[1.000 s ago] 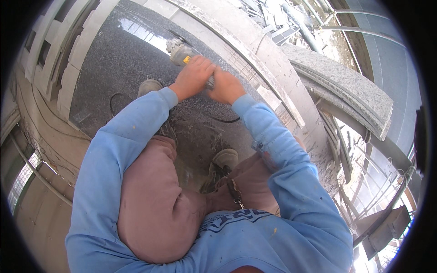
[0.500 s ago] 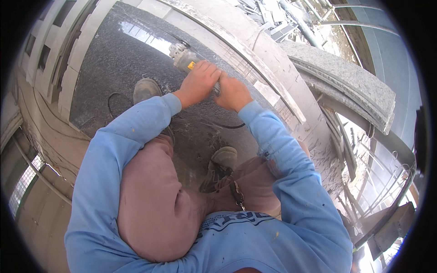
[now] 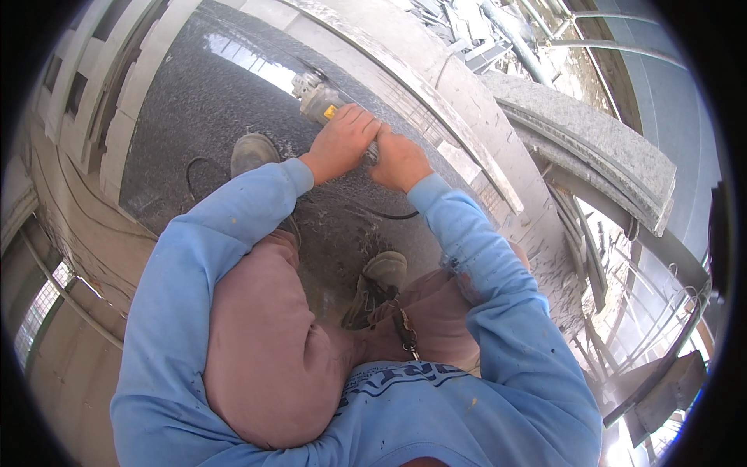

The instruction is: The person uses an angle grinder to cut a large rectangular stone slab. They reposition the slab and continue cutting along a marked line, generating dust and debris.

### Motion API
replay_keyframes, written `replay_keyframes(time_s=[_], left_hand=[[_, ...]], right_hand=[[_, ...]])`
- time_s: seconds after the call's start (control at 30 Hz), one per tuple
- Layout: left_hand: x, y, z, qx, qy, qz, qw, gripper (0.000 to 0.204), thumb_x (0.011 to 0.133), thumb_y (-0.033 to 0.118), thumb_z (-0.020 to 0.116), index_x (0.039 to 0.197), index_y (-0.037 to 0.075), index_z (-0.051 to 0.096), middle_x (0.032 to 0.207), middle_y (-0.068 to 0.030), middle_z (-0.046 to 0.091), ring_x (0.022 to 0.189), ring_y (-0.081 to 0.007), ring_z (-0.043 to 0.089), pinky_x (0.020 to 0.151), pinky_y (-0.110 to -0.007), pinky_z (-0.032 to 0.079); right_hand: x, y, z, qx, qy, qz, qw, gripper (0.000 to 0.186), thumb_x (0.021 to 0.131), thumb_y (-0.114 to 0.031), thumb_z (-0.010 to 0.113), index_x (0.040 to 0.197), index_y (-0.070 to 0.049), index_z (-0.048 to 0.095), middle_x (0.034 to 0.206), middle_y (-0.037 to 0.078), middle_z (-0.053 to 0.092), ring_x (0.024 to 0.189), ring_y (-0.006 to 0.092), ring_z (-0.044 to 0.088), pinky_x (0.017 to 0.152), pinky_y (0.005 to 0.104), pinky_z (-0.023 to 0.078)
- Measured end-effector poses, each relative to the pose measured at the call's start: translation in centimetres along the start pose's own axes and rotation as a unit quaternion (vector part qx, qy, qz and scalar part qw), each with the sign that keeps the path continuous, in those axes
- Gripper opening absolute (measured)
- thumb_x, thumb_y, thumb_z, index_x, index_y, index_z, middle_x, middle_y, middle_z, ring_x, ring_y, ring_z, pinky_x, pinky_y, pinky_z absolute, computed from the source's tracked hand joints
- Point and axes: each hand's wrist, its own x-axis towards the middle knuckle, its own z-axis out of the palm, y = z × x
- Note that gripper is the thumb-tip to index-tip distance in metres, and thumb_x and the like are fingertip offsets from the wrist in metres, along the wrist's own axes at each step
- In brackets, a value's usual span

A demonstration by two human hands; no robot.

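My left hand (image 3: 342,142) is closed over the grey body of an angle grinder (image 3: 319,100) with a yellow label. My right hand (image 3: 398,159) grips the same tool's rear end, just right of my left. The grinder's head and disc sit at the upper part of a dark speckled stone slab (image 3: 179,117), near its far edge; whether the disc touches it I cannot tell. A black cord (image 3: 389,214) runs over the slab below my hands, with a loop at the left. My shoes (image 3: 253,156) rest on the slab, partly behind my arms and legs.
A long pale strip (image 3: 467,148) runs along the slab's far side. Grey stone slabs (image 3: 583,140) are stacked at the right, above metal bars. Broken offcuts and a pipe (image 3: 517,43) lie at upper right. A pale slatted structure (image 3: 93,70) stands at upper left, a bent tube (image 3: 70,300) at lower left.
Since a second ago the grinder and both hands have moved a little down and right in the picture. Over the last half second they show little movement.
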Motion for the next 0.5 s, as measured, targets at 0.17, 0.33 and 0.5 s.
replay_keyframes(time_s=[0.17, 0.33, 0.5], left_hand=[[-0.2, -0.8, -0.3, -0.006, -0.003, -0.001, 1.000, 0.053, 0.066, 0.001, 0.075, 0.117, 0.000, 0.060, 0.115, -0.0141, 0.060, 0.120, -0.0335, 0.057, 0.114, -0.050, 0.039], [-0.2, -1.6, -0.2, -0.001, 0.008, 0.002, 1.000, 0.053, 0.065, 0.001, 0.075, 0.116, 0.000, 0.060, 0.113, -0.0138, 0.060, 0.118, -0.0337, 0.057, 0.113, -0.049, 0.040], [-0.1, -2.2, -0.5, -0.005, 0.014, -0.002, 1.000, 0.052, 0.065, 0.001, 0.075, 0.116, 0.000, 0.060, 0.112, -0.0137, 0.060, 0.115, -0.0342, 0.057, 0.110, -0.048, 0.042]], right_hand=[[0.5, -0.6, -0.2, 0.013, -0.001, -0.009, 1.000, 0.054, 0.079, -0.015, 0.077, 0.122, 0.003, 0.050, 0.104, 0.029, 0.071, 0.102, 0.0454, 0.070, 0.090, 0.0503, 0.057], [1.1, -0.9, -0.3, 0.017, -0.004, -0.010, 1.000, 0.056, 0.079, -0.016, 0.076, 0.124, 0.003, 0.049, 0.105, 0.029, 0.071, 0.103, 0.0456, 0.069, 0.090, 0.0498, 0.057], [1.8, -1.2, -0.1, 0.021, 0.001, -0.013, 1.000, 0.057, 0.079, -0.017, 0.077, 0.124, 0.003, 0.050, 0.106, 0.029, 0.071, 0.103, 0.0452, 0.069, 0.090, 0.0496, 0.057]])
